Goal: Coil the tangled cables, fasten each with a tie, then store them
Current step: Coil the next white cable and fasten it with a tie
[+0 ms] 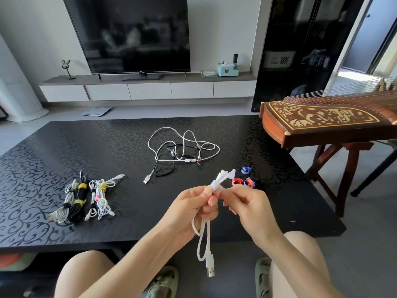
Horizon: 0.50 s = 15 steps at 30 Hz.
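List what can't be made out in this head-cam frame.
All head view:
1. Whether the white tie on the held cable is closed: fingers of the left hand and right hand cover it.
2. Cable count in the tangled pile: strands overlap and are too small.
3. Count of the tied bundles: they overlap.
4. The loose ties: partly behind the held cable's ends.

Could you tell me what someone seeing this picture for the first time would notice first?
The eye lands first on the left hand and right hand gripping a folded white cable at the near edge of the black table, with its USB plug hanging down. Behind them a cable tangle sprawls mid-table. Tied bundles lie to the left, and a carved wooden zither stands at the right.
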Tool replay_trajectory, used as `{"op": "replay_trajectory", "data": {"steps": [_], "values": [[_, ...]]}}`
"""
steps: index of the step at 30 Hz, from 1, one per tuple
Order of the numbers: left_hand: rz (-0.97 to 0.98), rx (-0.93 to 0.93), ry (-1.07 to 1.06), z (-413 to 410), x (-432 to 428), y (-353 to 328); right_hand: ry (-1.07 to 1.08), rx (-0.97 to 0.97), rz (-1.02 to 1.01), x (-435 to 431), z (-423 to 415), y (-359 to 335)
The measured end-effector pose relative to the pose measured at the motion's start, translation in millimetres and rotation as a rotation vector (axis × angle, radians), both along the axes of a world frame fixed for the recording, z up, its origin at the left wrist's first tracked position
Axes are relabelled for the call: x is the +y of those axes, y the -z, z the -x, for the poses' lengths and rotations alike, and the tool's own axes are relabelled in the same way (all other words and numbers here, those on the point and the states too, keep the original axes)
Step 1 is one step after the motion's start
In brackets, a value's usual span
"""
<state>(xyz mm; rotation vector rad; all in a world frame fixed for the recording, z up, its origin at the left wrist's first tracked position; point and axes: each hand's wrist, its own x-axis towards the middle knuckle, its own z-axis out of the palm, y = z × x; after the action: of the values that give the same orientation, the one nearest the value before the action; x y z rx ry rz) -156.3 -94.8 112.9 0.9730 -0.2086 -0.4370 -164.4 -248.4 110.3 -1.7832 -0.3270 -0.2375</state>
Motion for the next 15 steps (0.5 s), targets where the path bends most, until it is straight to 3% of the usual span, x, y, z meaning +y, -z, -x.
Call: {"op": "replay_trajectory", "data": {"steps": [3,8,11,15], "values": [[-0.161,-0.078,-0.155,4.5,-7.2,-0.3,0.110,-0.189,0.155,2.5,6.2,2.9],[-0.787,-0.473,-0.468,9.2,-15.1,1.1,0.241,-0.305,0.316,4.9,10.5,-0.4],[-0.935,-0.737,-0.662,6.5,-17.7,4.0,0.241,-0.186,0.185,7.2,11.2,-6.1],[-1.073,-1.160,-0.815,-1.8,-16.3,9.3,0.211,0.137,-0.047,16.5,9.5,-9.5]]}}
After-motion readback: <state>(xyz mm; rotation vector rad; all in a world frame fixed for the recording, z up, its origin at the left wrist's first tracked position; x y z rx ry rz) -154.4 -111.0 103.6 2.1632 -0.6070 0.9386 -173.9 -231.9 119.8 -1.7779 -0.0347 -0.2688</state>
